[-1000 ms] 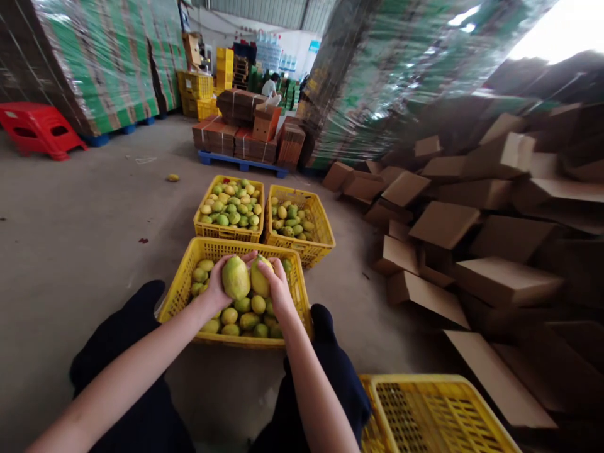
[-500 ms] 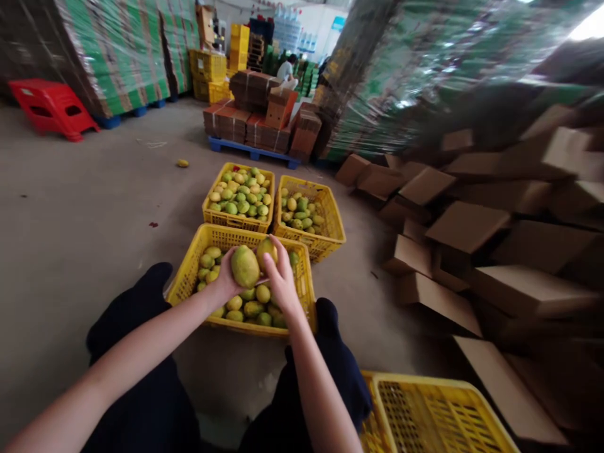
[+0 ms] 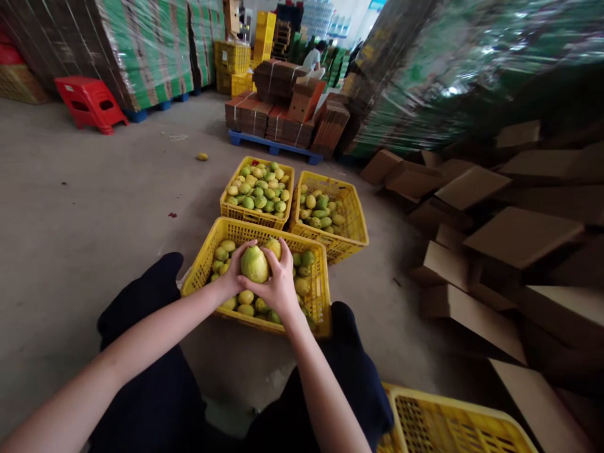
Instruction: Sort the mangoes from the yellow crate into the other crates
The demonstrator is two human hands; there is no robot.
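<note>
My left hand (image 3: 233, 274) is closed around a large yellow-green mango (image 3: 255, 264), its thumb below and fingertips at the top. My right hand (image 3: 282, 286) curls around a second, yellower mango (image 3: 273, 248), partly hidden behind the first; its thumb lies against the nearer fruit. Both hands are close together above a yellow plastic crate (image 3: 255, 228) between my knees. Inside that crate lie several more green and yellow mangoes (image 3: 246, 297), partly covered by my hands and forearms.
Beyond stand a yellow crate full of mangoes (image 3: 259, 189) and a part-filled one (image 3: 356, 207). Another yellow crate (image 3: 453, 415) is by my right knee. Cardboard boxes (image 3: 523, 233) pile up at right. A red stool (image 3: 89, 104), a loose mango (image 3: 202, 156) and a seated person (image 3: 314, 60) are farther off.
The view has shifted left, so things appear farther right. My hands have drawn closer together, and my right thumb has come against the mango in my left hand.
</note>
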